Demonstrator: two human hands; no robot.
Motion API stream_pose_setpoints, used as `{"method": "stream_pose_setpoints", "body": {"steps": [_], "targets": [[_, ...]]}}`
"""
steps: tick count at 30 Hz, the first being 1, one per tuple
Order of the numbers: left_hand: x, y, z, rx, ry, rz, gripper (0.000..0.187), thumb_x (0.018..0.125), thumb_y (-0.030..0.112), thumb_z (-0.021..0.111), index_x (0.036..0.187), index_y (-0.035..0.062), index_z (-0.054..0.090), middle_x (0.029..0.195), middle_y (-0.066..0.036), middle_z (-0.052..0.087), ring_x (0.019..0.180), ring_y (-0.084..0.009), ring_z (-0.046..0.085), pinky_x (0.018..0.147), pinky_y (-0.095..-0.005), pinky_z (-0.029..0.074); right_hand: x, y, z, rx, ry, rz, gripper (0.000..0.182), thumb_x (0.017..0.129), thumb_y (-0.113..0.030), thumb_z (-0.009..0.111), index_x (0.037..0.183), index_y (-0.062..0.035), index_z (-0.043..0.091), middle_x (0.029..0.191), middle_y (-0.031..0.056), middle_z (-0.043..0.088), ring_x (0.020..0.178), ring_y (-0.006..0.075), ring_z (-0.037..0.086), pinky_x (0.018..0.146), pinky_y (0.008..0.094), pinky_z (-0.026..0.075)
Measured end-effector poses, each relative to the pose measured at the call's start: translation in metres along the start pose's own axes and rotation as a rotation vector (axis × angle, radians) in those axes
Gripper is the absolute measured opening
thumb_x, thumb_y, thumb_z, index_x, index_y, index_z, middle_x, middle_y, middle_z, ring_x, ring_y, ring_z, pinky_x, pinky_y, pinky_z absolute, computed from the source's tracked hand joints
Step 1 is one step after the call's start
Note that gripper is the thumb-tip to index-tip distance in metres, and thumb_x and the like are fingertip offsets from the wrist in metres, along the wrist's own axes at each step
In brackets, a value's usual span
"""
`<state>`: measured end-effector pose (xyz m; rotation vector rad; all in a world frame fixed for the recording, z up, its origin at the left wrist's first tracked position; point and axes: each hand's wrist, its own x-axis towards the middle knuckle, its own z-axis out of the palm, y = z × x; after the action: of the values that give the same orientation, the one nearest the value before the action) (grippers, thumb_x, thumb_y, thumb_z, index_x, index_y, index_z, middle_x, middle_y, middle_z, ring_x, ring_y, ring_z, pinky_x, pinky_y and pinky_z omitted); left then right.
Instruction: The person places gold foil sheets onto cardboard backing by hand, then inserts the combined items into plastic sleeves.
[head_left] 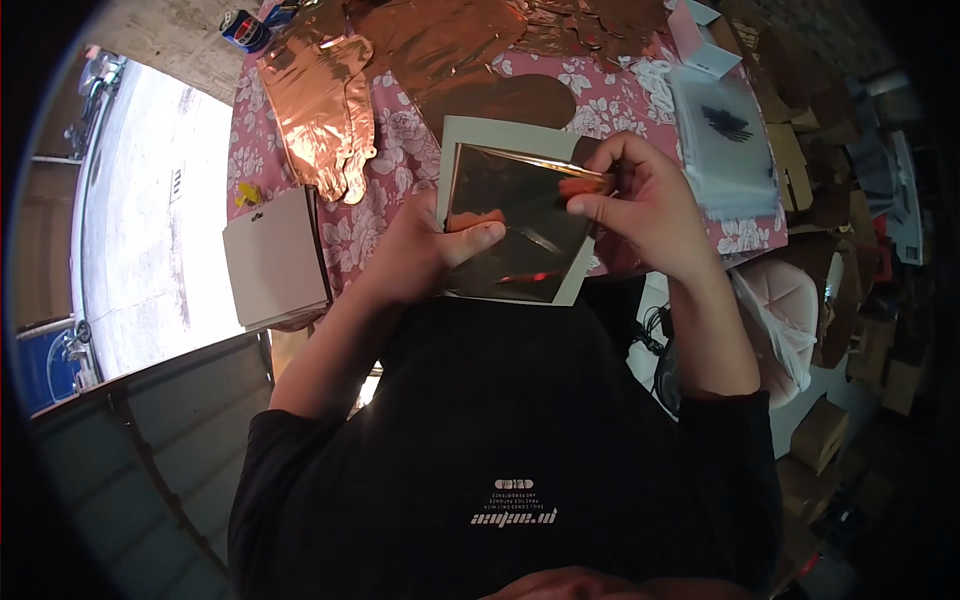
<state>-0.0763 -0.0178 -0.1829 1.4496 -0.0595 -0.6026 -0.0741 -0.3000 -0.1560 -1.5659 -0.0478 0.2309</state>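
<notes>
Tabletop [745, 238] is covered by a pink flowered cloth [395, 130], on which copper-coloured foil [310, 95] is spread at the far side. At the left, a stack of pale sheets [275, 255] is placed, and at the right, clear plastic bags [720, 180] are seen. Between the two hands, close in front of the body, a dark shiny film [530, 235] is held over a pale card [480, 130]. The long side of the card is directed away from the body, with only a slight slant.

By the left hand [405, 250], the card and film are clamped at the left edge, with the thumb laid on top and pointed across to the right. By the right hand [655, 210], the film is pinched close to its far right corner, so this corner is much nearer to the right hand than to the left hand. Whether the card is also gripped there cannot be told, because the fingertips are partly hidden. Around the corner, orange reflections are shown.
</notes>
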Motion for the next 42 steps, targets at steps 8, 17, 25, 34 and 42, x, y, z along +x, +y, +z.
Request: {"method": "stream_pose_setpoints", "body": {"steps": [8,17,25,34,42], "targets": [[0.000,-0.005,0.000,0.074,-0.067,0.043,0.036,0.101,0.016,0.079,0.130,-0.0007,0.068,0.109,-0.006,0.077,0.098,-0.0106,0.070,0.089,-0.0295,0.056,0.009,-0.018,-0.009,-0.505,-0.186,0.142,0.017,0.092,-0.003,0.084,0.086,-0.0002,0.069,0.085,-0.0008,0.069,0.077,0.0056,0.063,0.067,0.0237,0.050],[-0.003,-0.002,0.001,0.084,-0.008,0.001,0.034,0.099,0.016,0.080,0.126,-0.0004,0.069,0.108,-0.004,0.076,0.098,-0.0103,0.068,0.089,-0.0294,0.055,0.015,-0.015,-0.004,-0.195,-0.125,0.183,0.016,0.097,0.001,0.077,0.111,-0.0003,0.067,0.091,0.0007,0.071,0.078,0.0054,0.064,0.068,0.0228,0.052],[-0.004,-0.013,-0.006,-0.094,-0.026,-0.110,0.030,0.104,0.017,0.074,0.128,0.0002,0.069,0.115,-0.005,0.075,0.103,-0.0121,0.070,0.094,-0.0317,0.056,0.016,-0.013,0.007,-0.246,-0.112,0.105,0.030,0.097,-0.001,0.078,0.122,0.0008,0.063,0.092,0.0006,0.070,0.081,0.0065,0.065,0.072,0.0224,0.054],[-0.007,-0.026,0.000,-0.283,0.067,-0.008,0.029,0.106,0.016,0.073,0.131,0.0003,0.070,0.121,-0.007,0.076,0.110,-0.0135,0.069,0.099,-0.0324,0.054,-0.013,0.024,0.026,-0.044,0.253,0.046,0.030,0.096,-0.006,0.083,0.116,-0.0004,0.062,0.093,0.0009,0.069,0.086,0.0074,0.065,0.082,0.0239,0.054],[-0.010,-0.021,0.015,-0.283,0.085,-0.047,0.031,0.107,0.018,0.071,0.132,0.0007,0.070,0.123,-0.008,0.074,0.113,-0.0138,0.068,0.102,-0.0314,0.053,-0.005,0.058,0.015,0.435,0.186,0.026,0.024,0.099,0.006,0.073,0.121,0.0039,0.065,0.112,0.0131,0.079,0.101,0.0149,0.074,0.092,0.0301,0.060]]}}
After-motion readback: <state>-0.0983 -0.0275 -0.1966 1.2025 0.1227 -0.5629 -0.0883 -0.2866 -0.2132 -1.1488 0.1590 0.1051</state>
